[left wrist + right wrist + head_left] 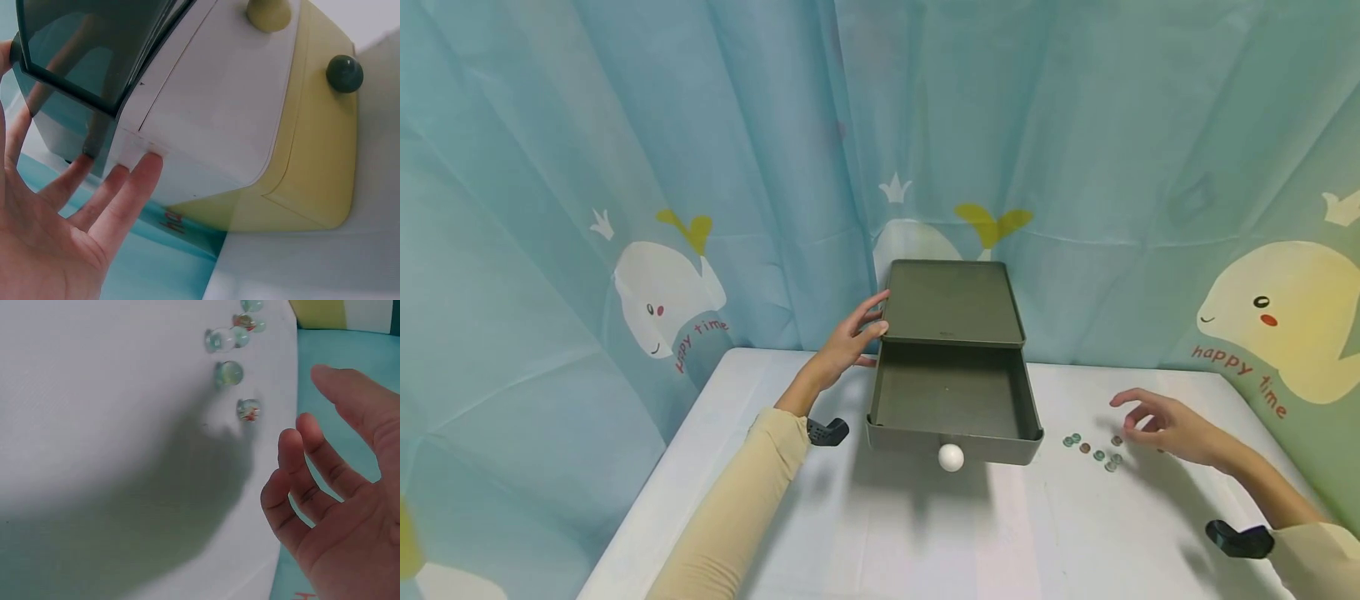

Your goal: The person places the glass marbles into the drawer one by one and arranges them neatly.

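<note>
A small drawer cabinet (953, 300) with a dark olive top stands at the back of the table. Its top drawer (951, 392) is pulled out, showing a bare floor and a white round knob (951, 457). My left hand (842, 346) rests on the cabinet's left side, fingers spread. In the left wrist view, fingertips touch the side near a white drawer (212, 87), above a yellow drawer (315, 137). To the right, several glass marbles (230, 373) lie loose on the table. Above them hovers my right hand (1176, 429), fingers loosely bent, holding nothing.
The white table (947, 533) ends at the back against a blue-green curtain (790, 167) printed with whales. A black wrist device (1240, 540) sits on the right arm, another (827, 432) on the left. The pulled-out drawer juts forward between the hands.
</note>
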Demonstrator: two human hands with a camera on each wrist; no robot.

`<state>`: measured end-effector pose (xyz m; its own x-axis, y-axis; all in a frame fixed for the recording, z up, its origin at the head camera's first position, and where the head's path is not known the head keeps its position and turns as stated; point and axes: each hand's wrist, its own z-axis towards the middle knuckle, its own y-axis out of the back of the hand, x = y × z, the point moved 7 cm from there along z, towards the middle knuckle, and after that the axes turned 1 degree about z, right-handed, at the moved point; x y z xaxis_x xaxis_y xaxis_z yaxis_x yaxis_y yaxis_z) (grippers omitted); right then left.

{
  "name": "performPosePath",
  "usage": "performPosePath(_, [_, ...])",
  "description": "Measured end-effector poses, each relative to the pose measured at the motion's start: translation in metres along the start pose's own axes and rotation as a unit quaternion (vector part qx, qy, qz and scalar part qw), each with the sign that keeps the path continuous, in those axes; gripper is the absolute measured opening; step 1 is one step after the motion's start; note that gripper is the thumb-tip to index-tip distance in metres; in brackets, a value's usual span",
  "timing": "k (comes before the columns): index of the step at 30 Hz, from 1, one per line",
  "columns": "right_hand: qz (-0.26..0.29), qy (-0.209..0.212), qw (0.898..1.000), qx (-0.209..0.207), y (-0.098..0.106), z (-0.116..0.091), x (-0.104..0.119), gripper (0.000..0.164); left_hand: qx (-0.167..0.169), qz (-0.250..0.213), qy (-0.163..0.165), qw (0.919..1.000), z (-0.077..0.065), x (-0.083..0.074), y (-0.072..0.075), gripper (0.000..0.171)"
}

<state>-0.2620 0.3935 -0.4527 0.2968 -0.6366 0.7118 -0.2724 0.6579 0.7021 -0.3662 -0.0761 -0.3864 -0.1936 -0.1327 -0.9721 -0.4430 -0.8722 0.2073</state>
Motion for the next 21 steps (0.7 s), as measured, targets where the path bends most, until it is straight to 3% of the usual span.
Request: performPosePath(21, [-0.006,-0.001,1.000,0.017,-0.016,0.000,-0.025,0.021,-0.004,0.005,-0.002,1.0000,-0.002,-0.002,0.000,0.062])
